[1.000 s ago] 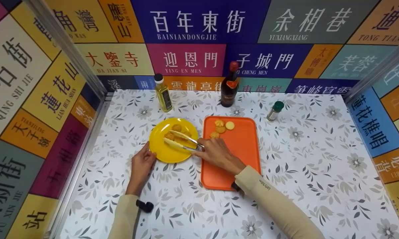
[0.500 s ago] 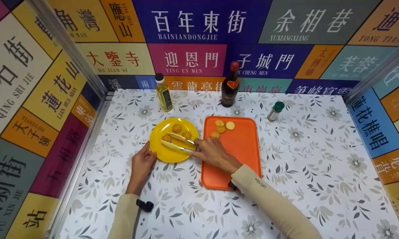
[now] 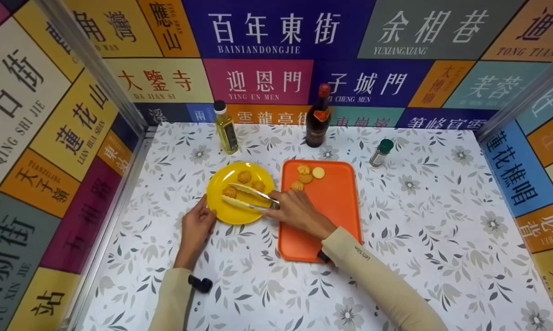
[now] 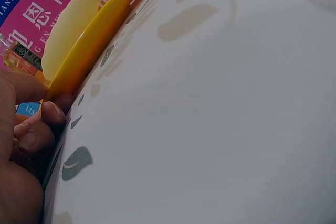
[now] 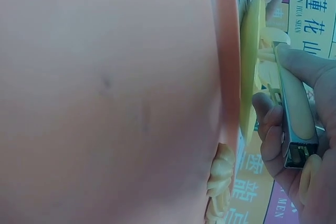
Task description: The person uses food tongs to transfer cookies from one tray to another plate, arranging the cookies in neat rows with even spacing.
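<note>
A yellow plate [image 3: 239, 218] bears three swirled cookies. My left hand [image 3: 198, 223] pinches its near-left rim; in the left wrist view, the thumb lies over the rim and fingers are beneath. My right hand [image 3: 299, 211] grips metal tongs [image 3: 239, 202] with pale yellow ends, reaching over the plate from the right. Their ends stand apart on either side of the leftmost cookie [image 3: 229, 191]. Another cookie [image 3: 244, 176] lies farther back, and a third [image 3: 258, 185] is just behind the tongs. The right wrist view shows the thumb and fingers around the tongs' handle [image 5: 296, 98].
An orange tray [image 3: 327, 216] lies right of the plate, beneath the right forearm, with several cookies [image 3: 305, 178] at its far-left corner. Behind stand an oil bottle [image 3: 227, 133], a dark red-capped bottle [image 3: 317, 124] and a green-capped jar [image 3: 381, 154]. Printed panels wall the table [image 3: 441, 230].
The tongs have shifted a little left across the plate, and the leftmost cookie has moved left with them, apart from the other two. The left hand has stayed at the rim.
</note>
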A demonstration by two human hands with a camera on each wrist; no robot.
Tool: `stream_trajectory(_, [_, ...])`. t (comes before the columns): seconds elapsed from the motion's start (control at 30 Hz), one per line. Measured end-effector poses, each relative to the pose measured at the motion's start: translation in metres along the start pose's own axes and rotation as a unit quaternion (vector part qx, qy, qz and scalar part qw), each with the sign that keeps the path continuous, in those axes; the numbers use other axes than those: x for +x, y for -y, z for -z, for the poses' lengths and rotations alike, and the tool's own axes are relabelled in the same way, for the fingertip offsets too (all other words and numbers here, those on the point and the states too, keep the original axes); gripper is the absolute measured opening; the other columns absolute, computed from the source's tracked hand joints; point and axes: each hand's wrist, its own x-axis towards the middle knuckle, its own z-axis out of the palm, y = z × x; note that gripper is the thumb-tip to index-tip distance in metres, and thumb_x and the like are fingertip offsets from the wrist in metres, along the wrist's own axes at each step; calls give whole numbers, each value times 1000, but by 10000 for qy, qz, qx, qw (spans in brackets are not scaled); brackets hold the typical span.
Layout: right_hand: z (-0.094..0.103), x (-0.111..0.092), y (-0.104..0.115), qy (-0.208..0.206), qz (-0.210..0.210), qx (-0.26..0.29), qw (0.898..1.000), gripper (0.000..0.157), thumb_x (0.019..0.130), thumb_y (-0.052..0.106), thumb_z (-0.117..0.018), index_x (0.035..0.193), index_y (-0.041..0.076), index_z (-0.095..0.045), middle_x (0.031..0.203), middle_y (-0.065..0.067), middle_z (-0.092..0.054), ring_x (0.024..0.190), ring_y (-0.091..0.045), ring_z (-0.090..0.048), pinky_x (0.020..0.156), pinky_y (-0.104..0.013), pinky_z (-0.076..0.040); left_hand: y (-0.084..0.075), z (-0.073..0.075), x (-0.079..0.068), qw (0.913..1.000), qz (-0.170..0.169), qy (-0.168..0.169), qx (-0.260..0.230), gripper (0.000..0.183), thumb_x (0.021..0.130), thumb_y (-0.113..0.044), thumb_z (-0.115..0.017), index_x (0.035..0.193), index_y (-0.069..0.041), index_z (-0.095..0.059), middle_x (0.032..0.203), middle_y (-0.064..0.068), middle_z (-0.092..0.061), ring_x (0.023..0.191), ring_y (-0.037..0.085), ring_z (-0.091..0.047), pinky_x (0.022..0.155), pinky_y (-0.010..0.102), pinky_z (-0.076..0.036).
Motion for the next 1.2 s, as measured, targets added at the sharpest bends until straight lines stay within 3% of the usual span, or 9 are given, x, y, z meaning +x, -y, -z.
stream_trajectory(0.2, [0,0,-1,48,22,-38,10000,44,97,44,-85,118,6,-79,65,7,-48,54,-11,-46,50,-28,-32,-2,0,0,9999,124,15,2,65,106,-11,-69,167,-7,-47,80,11,-64,54,16,-53,49,24,-45])
stream_trajectory(0.53, [2,0,1,-31,-136,69,9999,46,91,47,-91,106,6,-77,64,7,-39,53,-13,-41,51,-31,-29,0,-1,1,9998,155,39,-103,65,107,-12,-70,168,-9,-47,83,14,-64,55,16,-53,50,24,-45])
stream_trajectory(0.67, [7,-3,0,17,-206,139,9997,56,89,53,-91,116,7,-76,67,5,-44,55,-14,-43,52,-31,-31,1,0,1,9997,152,57,-191,64,107,-12,-70,167,-10,-47,82,13,-63,54,17,-53,49,24,-45])
stream_trajectory(0.77, [13,-8,-3,195,-226,122,9995,66,90,57,-89,135,12,-72,77,2,-57,63,-15,-51,56,-31,-40,1,1,1,9998,140,62,-163,64,107,-12,-69,167,-10,-47,81,13,-63,54,17,-53,49,24,-44])
stream_trajectory(0.87, [19,-15,-7,371,-302,239,9986,76,91,58,-87,150,17,-63,103,-2,-72,79,-17,-61,69,-34,-53,2,1,1,9999,111,59,-91,64,107,-12,-69,168,-10,-47,82,12,-63,54,17,-53,49,24,-44])
stream_trajectory(0.97, [23,-22,-12,410,-438,485,9970,81,92,59,-86,156,19,-58,126,-4,-74,93,-19,-65,83,-37,-59,1,1,1,9999,115,40,15,64,108,-12,-69,168,-9,-47,83,11,-64,55,17,-54,50,24,-45])
stream_trajectory(1.07, [27,-29,-19,340,-475,754,9954,75,91,58,-87,147,16,-58,118,-7,-72,88,-21,-64,78,-37,-56,0,1,1,9999,144,16,85,64,108,-13,-69,168,-9,-46,84,10,-64,56,16,-54,50,24,-45])
stream_trajectory(1.2, [34,-39,-30,237,-397,1253,9910,66,90,45,-93,135,13,-57,101,-13,-67,76,-21,-57,68,-36,-48,-1,0,1,9998,184,11,126,64,108,-14,-68,168,-9,-46,85,11,-65,57,16,-55,51,24,-45])
